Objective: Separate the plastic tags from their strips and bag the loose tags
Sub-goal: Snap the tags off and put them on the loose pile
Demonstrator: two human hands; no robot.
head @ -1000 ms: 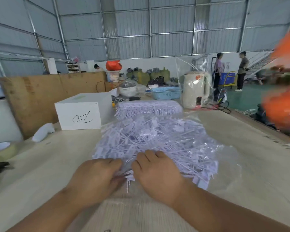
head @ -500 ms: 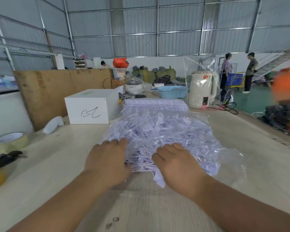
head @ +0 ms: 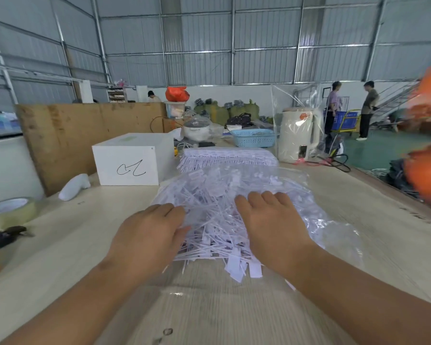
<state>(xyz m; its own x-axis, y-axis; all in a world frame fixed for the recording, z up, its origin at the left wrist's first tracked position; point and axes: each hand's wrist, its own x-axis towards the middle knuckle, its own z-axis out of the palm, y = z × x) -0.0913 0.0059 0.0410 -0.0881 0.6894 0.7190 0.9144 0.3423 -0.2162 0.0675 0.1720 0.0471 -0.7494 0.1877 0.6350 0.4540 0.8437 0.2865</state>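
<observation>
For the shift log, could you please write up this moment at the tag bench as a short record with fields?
Setting: wooden table in a warehouse
Main item: clear plastic bag full of loose tags
Left hand: flat on the bag's left side, fingers straight
Right hand: flat on the pile, fingers straight
Spill: a few tags poke out of the bag's near mouth
Unseparated stock: tag strips stacked behind the bag
Nearby: white box, tape roll, blue basket

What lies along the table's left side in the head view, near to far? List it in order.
Black-handled tool → roll of clear packing tape → white crumpled wrapped lump → white box with a black scribble → upright brown plywood board.
</observation>
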